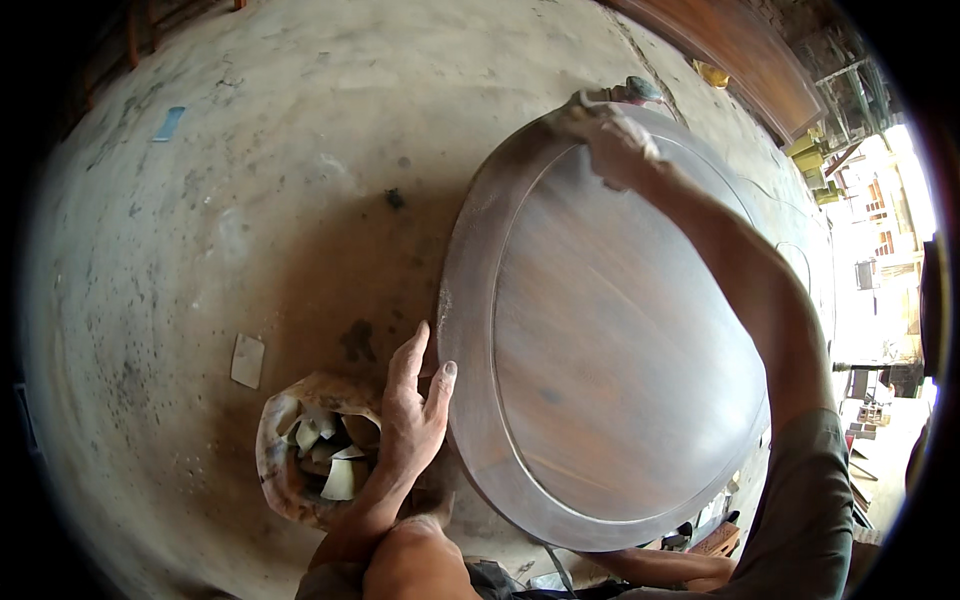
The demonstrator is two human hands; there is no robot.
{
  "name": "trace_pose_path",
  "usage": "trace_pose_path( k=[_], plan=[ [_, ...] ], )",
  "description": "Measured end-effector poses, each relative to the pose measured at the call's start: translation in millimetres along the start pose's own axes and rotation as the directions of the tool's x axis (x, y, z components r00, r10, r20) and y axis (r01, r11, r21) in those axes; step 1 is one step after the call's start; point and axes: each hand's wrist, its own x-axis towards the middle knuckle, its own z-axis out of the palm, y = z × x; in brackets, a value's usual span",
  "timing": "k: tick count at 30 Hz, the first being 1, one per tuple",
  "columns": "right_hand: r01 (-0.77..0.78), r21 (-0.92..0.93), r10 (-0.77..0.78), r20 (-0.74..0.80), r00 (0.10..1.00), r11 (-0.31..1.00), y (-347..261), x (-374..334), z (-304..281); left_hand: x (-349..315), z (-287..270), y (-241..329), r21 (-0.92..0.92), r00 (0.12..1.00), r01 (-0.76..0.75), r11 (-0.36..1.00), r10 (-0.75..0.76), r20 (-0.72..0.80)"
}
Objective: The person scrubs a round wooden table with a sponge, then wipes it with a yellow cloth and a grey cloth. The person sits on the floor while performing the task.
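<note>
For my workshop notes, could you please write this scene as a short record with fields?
Left hand: at the panel's left edge, thumb and forefinger apart
Right hand: at the panel's far rim; anything under it is hidden
Panel: brown, rounded, with a curved line inside its rim
Container: open, left of the left hand, pale scraps inside
Floor: stained, with a blue piece

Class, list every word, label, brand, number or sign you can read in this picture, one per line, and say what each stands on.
There is no readable text in this picture.
Wooden panel: no lettering visible.
Bag with scraps: no legible writing.
Pale rectangular piece and blue piece: no readable marks.
Reddish-brown block, lower right: any marks are too small to read.
Bright background at right: too small and blurred to tell.
</note>
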Motion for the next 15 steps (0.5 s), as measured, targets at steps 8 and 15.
trace_pose_path(
  k=[8, 15],
  plan=[
    [0.359, 0.024, -0.358, -0.025, 0.933, 0.933, -103.9, -46.7, -30.2, 1.0, -10.3, -5.7, -0.099, 0.989, 0.136, 0.986, -0.14, -0.037],
    [0.014, 0.125, -0.014, -0.001, 1.0, 0.992, 6.6, 13.0, -13.6, 6.5, 5.3, 0.6, -0.238, 0.969, 0.245, 0.94, -0.228, 0.096]
  ],
)
